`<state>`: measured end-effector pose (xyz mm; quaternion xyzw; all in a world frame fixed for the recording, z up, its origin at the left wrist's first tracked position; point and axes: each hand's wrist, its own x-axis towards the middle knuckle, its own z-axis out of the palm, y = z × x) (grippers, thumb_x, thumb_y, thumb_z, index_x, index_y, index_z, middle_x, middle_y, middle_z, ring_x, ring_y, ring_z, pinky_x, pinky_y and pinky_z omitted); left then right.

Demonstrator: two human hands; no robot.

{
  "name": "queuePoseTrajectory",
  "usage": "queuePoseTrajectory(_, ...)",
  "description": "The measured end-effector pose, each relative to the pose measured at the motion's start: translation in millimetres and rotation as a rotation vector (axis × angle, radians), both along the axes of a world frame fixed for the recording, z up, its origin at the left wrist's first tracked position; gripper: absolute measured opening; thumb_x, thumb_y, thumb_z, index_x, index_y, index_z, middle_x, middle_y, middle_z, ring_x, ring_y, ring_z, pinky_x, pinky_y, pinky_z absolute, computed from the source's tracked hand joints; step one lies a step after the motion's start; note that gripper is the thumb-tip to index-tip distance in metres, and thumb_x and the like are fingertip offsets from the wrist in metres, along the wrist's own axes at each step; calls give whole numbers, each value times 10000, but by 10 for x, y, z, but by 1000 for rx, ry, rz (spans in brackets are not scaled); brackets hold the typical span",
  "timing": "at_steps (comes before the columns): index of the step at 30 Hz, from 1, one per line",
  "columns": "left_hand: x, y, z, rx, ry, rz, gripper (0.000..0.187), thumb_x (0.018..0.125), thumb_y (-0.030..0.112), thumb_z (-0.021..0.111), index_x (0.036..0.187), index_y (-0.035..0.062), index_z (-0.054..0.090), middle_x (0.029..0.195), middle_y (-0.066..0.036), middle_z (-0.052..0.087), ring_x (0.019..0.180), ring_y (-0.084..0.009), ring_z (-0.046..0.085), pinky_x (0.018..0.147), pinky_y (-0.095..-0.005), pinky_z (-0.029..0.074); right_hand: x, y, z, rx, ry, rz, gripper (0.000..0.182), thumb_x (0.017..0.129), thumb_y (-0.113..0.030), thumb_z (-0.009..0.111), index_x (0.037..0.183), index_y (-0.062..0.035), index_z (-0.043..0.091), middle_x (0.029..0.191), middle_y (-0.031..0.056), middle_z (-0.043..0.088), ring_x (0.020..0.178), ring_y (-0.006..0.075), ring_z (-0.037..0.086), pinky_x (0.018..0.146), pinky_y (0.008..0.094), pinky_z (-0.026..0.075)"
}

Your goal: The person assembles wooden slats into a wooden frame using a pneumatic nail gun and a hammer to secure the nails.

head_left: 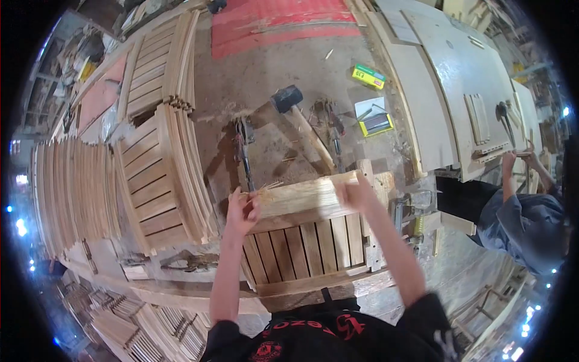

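Note:
A slatted wooden panel (304, 250) lies on the bench in front of me, with a wide pale board (295, 199) along its far side. My left hand (243, 211) is at the board's left end, fingers curled, with thin splinters beside the fingertips; what it holds, if anything, is too small to tell. My right hand (356, 192) rests on the board's right end, its fingers partly blurred. Beyond the board lies a mallet (310, 136) with a black head, between two metal clamps (242, 151).
Stacks of slatted panels (145, 175) stand at the left. A green-yellow box (368, 76) and an open yellow box (375, 123) lie at the back right. Red sheeting (271, 24) covers the far bench. Another person (522, 217) works at the right.

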<state>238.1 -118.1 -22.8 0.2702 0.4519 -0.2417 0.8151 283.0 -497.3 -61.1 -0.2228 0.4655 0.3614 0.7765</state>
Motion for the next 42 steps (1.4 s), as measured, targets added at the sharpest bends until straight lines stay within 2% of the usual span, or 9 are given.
queuePoseTrajectory(4, 1267, -149, 274, -153, 2, 414, 701, 909, 693, 362, 978, 38, 603, 675, -45, 554, 501, -181, 463, 409, -283, 342, 1844, 491, 1446, -104, -710, -181, 673, 913, -714, 354, 869, -80, 575, 666, -13, 527, 552, 123, 480, 513, 241, 378)
queuePoseTrajectory(5, 1470, 122, 64, -319, -577, 163, 690, 909, 694, 358, 906, 55, 615, 568, -9, 496, 465, -177, 441, 406, -277, 338, 1689, 491, 1770, -176, -882, -163, 617, 928, -672, 383, 828, -95, 578, 641, -24, 510, 538, 102, 444, 497, 243, 329)
queuePoseTrajectory(8, 2014, 118, 2546, 150, -1265, 161, 482, 936, 538, 487, 836, 75, 571, 599, -11, 501, 487, -116, 409, 442, -260, 328, 913, 596, 1861, -859, -946, 22, 470, 975, -483, 481, 746, -93, 612, 598, -18, 496, 511, 97, 417, 478, 271, 302)
queuePoseTrajectory(11, 1470, -268, 3340, 172, -1140, 374, 514, 997, 503, 378, 754, 87, 560, 544, 5, 455, 440, -118, 390, 450, -248, 318, -368, 832, 948, -1546, -961, 1081, 575, 914, -404, 589, 1316, 1, 520, 1305, 230, 560, 1251, 357, 511, 1046, 422, 395)
queuePoseTrajectory(13, 860, -531, 2926, 633, -1094, 5, 540, 997, 512, 367, 710, 89, 540, 551, 9, 466, 442, -99, 388, 442, -247, 316, -924, 921, 169, -1465, -1235, 1362, 971, 883, -636, 498, 1485, 70, 211, 1567, 252, 151, 1457, 430, 101, 1174, 527, 143)
queuePoseTrajectory(20, -2582, -290, 79, 2090, -96, -449, 397, 818, 265, 722, 1054, -30, 604, 996, -186, 630, 894, -359, 587, 820, -459, 459, -850, 620, 573, -1294, -1081, 1249, 626, 889, -517, 533, 1185, 34, 555, 1221, 243, 558, 1158, 383, 533, 945, 481, 451)
queuePoseTrajectory(23, -2976, -330, -188, 1973, 139, -680, 551, 783, 315, 732, 1195, -11, 563, 1161, -195, 598, 1133, -384, 513, 950, -500, 418, -1438, 334, 901, -1439, -961, 1141, 444, 857, -397, 591, 1031, 12, 599, 902, 179, 671, 873, 343, 661, 734, 479, 528)
queuePoseTrajectory(29, -3123, -153, -321, 1841, 158, -736, 443, 775, 169, 654, 1169, -18, 578, 1147, -232, 583, 1093, -401, 535, 915, -498, 438, -2455, 22, 412, -1500, -827, 1353, 619, 844, -364, 632, 1286, 40, 477, 1422, 250, 410, 1083, 383, 605, 856, 464, 523)
queuePoseTrajectory(42, -2727, -753, -499, 1788, -13, -654, 702, 833, 378, 567, 1341, -70, 381, 1313, -324, 447, 1250, -469, 419, 1036, -566, 348, -2127, -115, 42, -1292, -585, 955, 747, 829, -167, 729, 1431, 15, 325, 1455, 217, 379, 1331, 344, 409, 1086, 420, 359)
